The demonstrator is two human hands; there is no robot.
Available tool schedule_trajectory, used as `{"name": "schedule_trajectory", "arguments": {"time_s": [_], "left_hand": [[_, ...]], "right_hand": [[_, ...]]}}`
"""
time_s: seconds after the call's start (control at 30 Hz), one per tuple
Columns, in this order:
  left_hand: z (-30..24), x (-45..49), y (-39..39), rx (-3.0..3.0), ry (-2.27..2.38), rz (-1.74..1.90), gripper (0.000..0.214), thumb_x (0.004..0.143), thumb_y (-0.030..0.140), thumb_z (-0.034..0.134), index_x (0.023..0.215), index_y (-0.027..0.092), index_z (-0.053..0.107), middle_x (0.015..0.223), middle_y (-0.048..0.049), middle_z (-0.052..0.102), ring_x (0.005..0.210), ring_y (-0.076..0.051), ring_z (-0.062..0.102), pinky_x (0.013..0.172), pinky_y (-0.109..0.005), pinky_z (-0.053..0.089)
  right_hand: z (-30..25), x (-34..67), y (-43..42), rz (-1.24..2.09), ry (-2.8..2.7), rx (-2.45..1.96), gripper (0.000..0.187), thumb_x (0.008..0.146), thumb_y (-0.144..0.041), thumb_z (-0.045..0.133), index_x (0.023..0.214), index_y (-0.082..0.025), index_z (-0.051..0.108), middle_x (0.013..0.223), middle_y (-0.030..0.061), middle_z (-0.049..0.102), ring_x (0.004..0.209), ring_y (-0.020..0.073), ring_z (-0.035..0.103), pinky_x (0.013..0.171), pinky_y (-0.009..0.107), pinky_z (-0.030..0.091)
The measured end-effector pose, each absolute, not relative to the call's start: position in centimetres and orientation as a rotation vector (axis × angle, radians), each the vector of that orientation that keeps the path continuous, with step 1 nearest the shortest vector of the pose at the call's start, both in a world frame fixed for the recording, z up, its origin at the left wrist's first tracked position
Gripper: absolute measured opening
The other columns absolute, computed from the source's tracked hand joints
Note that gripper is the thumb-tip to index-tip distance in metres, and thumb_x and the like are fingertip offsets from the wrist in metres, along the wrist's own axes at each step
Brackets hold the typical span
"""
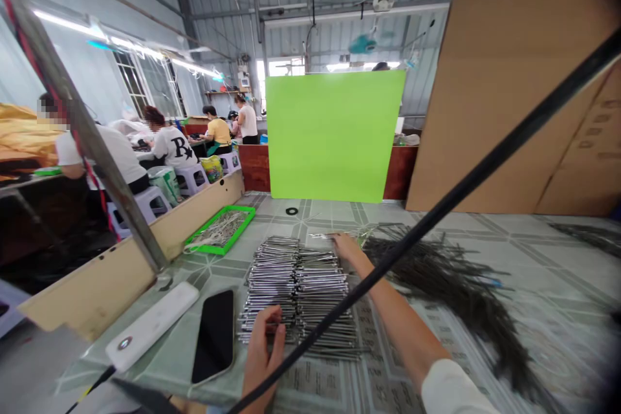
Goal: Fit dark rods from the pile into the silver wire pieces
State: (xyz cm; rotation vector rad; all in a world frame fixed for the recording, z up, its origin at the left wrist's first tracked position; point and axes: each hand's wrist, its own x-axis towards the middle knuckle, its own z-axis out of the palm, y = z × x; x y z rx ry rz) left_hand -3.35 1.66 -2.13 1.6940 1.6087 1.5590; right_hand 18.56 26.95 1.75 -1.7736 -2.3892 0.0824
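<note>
Two side-by-side columns of thin silver metal rods (274, 275) lie stacked on the patterned tablecloth in front of me. My left hand (264, 336) rests at the near end of the left column, its fingers bent and the thumb apart from them; nothing shows between them. Beyond the far end of the right column, my right hand (347, 249) has its fingertips closed on a few thin silver rods (321, 235) that point left. A large spread of dark thin strands (436, 272) lies to the right of that hand.
A green tray (224, 250) of small metal pieces sits at the left. Nearer are a black phone (213, 336) and a white power bank (152, 326). A black bar (412, 233) crosses the view diagonally. Behind stand a green board (334, 136) and cardboard (495, 103). Several people sit at the left.
</note>
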Motion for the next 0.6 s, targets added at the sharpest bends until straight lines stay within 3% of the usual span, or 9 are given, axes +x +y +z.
{"name": "schedule_trajectory", "arguments": {"time_s": [0.3, 0.5, 0.6], "left_hand": [[-1.1, -2.9, 1.8, 1.667, 1.618, 1.588, 0.029, 0.088, 0.037, 0.046, 0.103, 0.015, 0.057, 0.096, -0.0104, 0.063, 0.09, -0.021, 0.062, 0.077, -0.035, 0.053], [-0.3, -2.7, 1.3, 1.694, 1.616, 1.525, 0.027, 0.086, 0.038, 0.047, 0.097, 0.018, 0.06, 0.09, -0.0082, 0.065, 0.079, -0.02, 0.063, 0.07, -0.034, 0.054], [-0.6, -0.4, -0.9, 1.844, 1.461, 1.43, 0.028, 0.087, 0.041, 0.048, 0.095, 0.019, 0.064, 0.084, -0.006, 0.064, 0.07, -0.017, 0.059, 0.063, -0.031, 0.052]], "right_hand": [[0.6, 20.7, 25.5, 0.095, -2.176, -1.848, 0.025, 0.094, -0.024, 0.047, 0.11, -0.008, 0.058, 0.107, 0.0109, 0.06, 0.107, 0.0205, 0.055, 0.097, 0.044, 0.04], [1.4, 22.8, 21.6, 0.217, -1.981, -1.51, 0.031, 0.095, -0.021, 0.029, 0.113, -0.011, 0.052, 0.112, 0.0135, 0.058, 0.105, 0.0174, 0.054, 0.094, 0.031, 0.041], [0.8, 23.9, 19.2, 0.288, -1.862, -1.431, 0.029, 0.092, -0.024, 0.028, 0.107, -0.012, 0.051, 0.107, 0.0137, 0.059, 0.1, 0.0183, 0.056, 0.089, 0.031, 0.044]]}}
